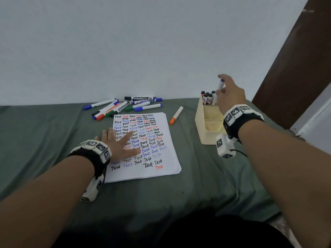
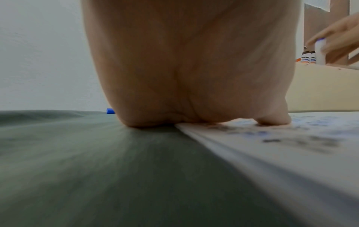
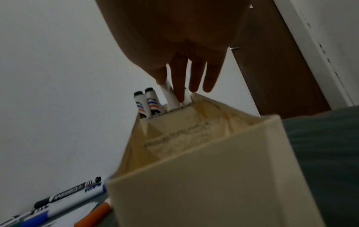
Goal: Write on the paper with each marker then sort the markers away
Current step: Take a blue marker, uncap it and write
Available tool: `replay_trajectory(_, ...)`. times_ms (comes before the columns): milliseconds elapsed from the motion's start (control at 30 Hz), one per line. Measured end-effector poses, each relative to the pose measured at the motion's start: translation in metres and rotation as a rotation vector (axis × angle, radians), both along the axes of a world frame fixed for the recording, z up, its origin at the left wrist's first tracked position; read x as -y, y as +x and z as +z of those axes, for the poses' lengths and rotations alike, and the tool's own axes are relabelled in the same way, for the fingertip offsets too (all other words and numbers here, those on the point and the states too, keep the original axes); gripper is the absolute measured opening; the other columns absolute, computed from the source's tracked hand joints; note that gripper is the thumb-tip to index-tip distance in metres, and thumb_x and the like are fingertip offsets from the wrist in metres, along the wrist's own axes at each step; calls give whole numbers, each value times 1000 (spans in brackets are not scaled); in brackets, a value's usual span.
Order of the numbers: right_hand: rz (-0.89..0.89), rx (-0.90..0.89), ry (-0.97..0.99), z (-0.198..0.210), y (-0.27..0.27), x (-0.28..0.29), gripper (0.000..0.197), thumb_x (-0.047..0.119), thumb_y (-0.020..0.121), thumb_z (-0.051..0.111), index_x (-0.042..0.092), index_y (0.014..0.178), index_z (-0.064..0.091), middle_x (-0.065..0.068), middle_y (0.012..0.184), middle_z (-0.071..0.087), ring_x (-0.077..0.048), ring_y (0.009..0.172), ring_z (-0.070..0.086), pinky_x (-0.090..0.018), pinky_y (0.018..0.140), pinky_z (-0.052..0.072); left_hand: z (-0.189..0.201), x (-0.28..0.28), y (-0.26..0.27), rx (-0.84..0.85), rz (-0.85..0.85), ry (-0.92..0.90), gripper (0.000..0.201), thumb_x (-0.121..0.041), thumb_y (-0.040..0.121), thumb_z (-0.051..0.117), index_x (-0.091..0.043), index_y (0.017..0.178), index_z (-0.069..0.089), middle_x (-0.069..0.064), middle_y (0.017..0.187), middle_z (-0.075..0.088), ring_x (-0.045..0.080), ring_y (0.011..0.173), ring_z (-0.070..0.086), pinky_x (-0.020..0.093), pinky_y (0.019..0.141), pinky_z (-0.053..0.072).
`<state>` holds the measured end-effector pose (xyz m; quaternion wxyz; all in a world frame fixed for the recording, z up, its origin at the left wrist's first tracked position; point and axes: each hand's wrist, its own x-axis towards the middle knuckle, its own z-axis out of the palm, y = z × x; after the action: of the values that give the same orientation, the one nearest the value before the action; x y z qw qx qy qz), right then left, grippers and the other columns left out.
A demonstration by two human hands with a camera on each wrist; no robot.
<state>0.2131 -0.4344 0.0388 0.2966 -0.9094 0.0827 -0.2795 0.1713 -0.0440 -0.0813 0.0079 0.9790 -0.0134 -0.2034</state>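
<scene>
My right hand [image 1: 226, 87] pinches a white marker with a blue cap [image 1: 220, 85] and holds it upright in the far compartment of the cream organizer box [image 1: 206, 135]. Several black-capped markers [image 1: 206, 97] stand in that same compartment. In the right wrist view my thumb and forefinger [image 3: 178, 86] lie along the marker's white barrel [image 3: 172, 98], and the other fingers are straight. My left hand [image 1: 123, 140] rests flat on the white paper [image 1: 157, 158], which is covered with "Test" in black, blue and red. The left wrist view shows the palm [image 2: 194, 76] pressing the paper's edge [image 2: 272, 145].
A pile of loose markers [image 1: 125, 104] lies on the green cloth beyond the paper, by the white wall. One orange-capped marker [image 1: 176, 115] lies between the paper and the box. The box's two nearer compartments [image 1: 212, 120] hold nothing. A brown door frame [image 1: 295, 59] stands at the right.
</scene>
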Motion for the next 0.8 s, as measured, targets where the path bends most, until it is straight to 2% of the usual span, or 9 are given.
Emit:
replay_trajectory(67,-37,-143,-113,-9,4,0,40,22,106,39,35,142,49,-15,107,69,-34,92,65,-37,79,53,0,0,-1,4,-2,-1,112,-111,39,6,-67,138,-23,11,164,-22,39,151,-18,65,117,-1)
replay_trajectory(167,-71,-323,-417,-16,3,-3,42,29,108,31,25,146,46,-14,118,68,-39,113,55,-41,97,43,-2,0,0,14,-5,0,112,-111,40,6,-67,139,-21,11,165,-21,39,151,-16,65,117,1)
replay_trajectory(233,-139,-268,-521,-16,0,-11,42,31,105,37,23,146,43,-15,123,60,-39,116,49,-46,95,43,-3,-1,0,17,-3,1,112,-111,40,6,-67,139,-21,10,165,-20,38,151,-16,65,117,1)
replay_trajectory(300,-136,-152,-479,-17,-5,-25,51,25,100,48,22,150,37,-13,134,50,-38,124,41,-49,95,40,-3,-1,1,19,-1,0,112,-112,39,6,-67,139,-21,10,165,-19,38,151,-15,64,117,1)
replay_trajectory(400,33,-34,-467,-16,-7,-56,60,22,98,53,22,155,32,-9,147,40,-34,136,32,-48,106,35,-1,-1,0,0,8,-11,113,-112,39,8,-67,139,-21,9,165,-21,37,151,-17,64,117,0)
replay_trajectory(467,210,-33,-457,-17,-7,-82,62,24,99,52,20,157,29,-11,153,36,-33,143,27,-46,115,30,0,0,1,-6,7,-11,113,-112,39,8,-67,139,-21,9,165,-22,36,151,-17,64,117,-1)
replay_trajectory(533,396,-151,-423,-24,-8,-108,64,31,102,51,21,159,25,-10,161,28,-31,148,23,-44,119,26,-1,0,0,-9,9,-9,113,-112,39,8,-67,139,-20,9,165,-22,37,151,-17,63,117,-1)
replay_trajectory(633,599,-493,-472,-45,-9,-135,74,51,103,46,22,162,13,-4,169,10,-23,155,9,-43,123,15,-1,2,-1,9,11,18,114,-112,39,6,-66,140,-19,10,165,-21,37,151,-15,63,118,1)
replay_trajectory(800,688,-747,-668,-85,-15,-150,87,70,96,40,27,163,4,-5,170,-2,-32,156,-2,-52,123,11,-3,2,-1,43,5,26,115,-111,38,3,-65,142,-17,12,165,-20,37,152,-14,63,118,2)
